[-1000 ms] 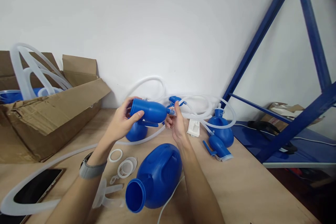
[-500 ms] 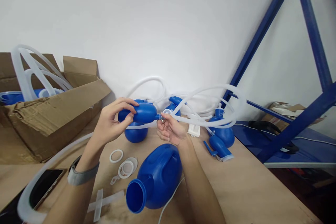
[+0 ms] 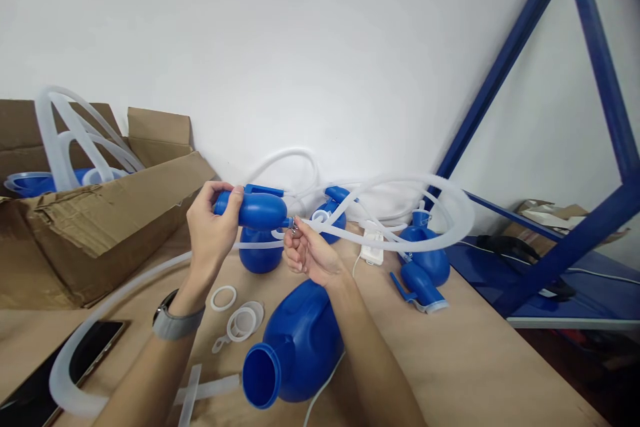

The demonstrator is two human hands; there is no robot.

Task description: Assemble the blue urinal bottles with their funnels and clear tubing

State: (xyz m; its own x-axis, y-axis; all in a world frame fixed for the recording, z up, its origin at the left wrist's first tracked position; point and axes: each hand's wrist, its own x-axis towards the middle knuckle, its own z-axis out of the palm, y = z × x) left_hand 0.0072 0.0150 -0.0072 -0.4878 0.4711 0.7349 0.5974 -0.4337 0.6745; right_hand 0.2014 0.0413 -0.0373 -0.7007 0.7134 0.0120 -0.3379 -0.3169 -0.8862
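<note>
My left hand (image 3: 214,230) is closed around the wide end of a blue plastic urinal cup (image 3: 263,211), which lies sideways with its narrow spout to the right. At that spout my right hand (image 3: 313,255) pinches the end of a clear hose (image 3: 400,238) with a small metal clamp (image 3: 295,230). Hose end and spout meet at my fingertips; how far one sits on the other is hidden. From there the hose loops out to the right. Below my hands, a large blue urinal bottle (image 3: 300,340) lies on its side, its open mouth toward me.
White rings (image 3: 223,298), a clear cap (image 3: 257,312) and crossed tube pieces (image 3: 191,387) lie near a phone (image 3: 75,367). A cardboard box (image 3: 115,207) of hoses stands left. More blue bottles (image 3: 425,253), another cup (image 3: 420,285) and a white box (image 3: 373,247) sit behind. Blue frame right.
Both hands have moved slightly left with the cup and hose. My left hand's grip now wraps farther round the cup's wide end, thumb on top. The view has shifted a little.
</note>
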